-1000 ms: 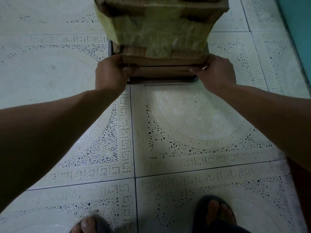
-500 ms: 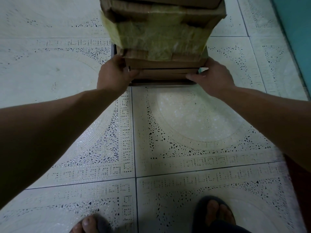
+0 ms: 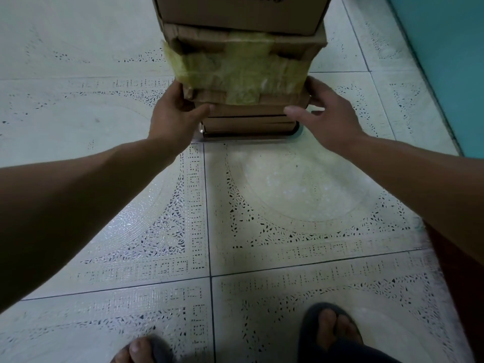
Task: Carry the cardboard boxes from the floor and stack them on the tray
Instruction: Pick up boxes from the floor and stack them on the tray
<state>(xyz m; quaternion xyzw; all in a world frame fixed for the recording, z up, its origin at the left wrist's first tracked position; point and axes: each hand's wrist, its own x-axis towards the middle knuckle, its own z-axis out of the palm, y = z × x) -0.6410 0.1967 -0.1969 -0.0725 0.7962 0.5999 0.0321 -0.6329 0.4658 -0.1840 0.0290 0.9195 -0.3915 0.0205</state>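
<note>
Here we are over the cardboard boxes (image 3: 241, 74), piled on the tray (image 3: 248, 137) at the far middle of the scene, straight ahead of us. The top box (image 3: 241, 11) is smooth plain brown card with crisp edges and a scrap of dark print we cannot read. Under it sits the taped box (image 3: 235, 66), battered, its flaps ragged, wrapped in a wide band of wrinkled yellowish tape that goes cloudy where it creases. Below that lie two flat boxes (image 3: 246, 119), thin brown slabs with a dark gap between them.

The tray shows only a rounded near rim, shiny like metal, peeking out beneath the pile.

Our left hand (image 3: 175, 113) clasps the near left corner of the pile, thumb laid across the front of the upper flat box, fingers curled round the side. Our right hand (image 3: 330, 113) is loose at the right corner, thumb straight and pointing left at the front face, fingers stretched and spread along the side, gripping nothing.

The floor (image 3: 288, 192) is pale glossy tile with speckled curved bands and dotted borders. A teal wall (image 3: 445, 61) runs at far right. Two feet in dark sandals (image 3: 332, 334) stand at the near edge.
</note>
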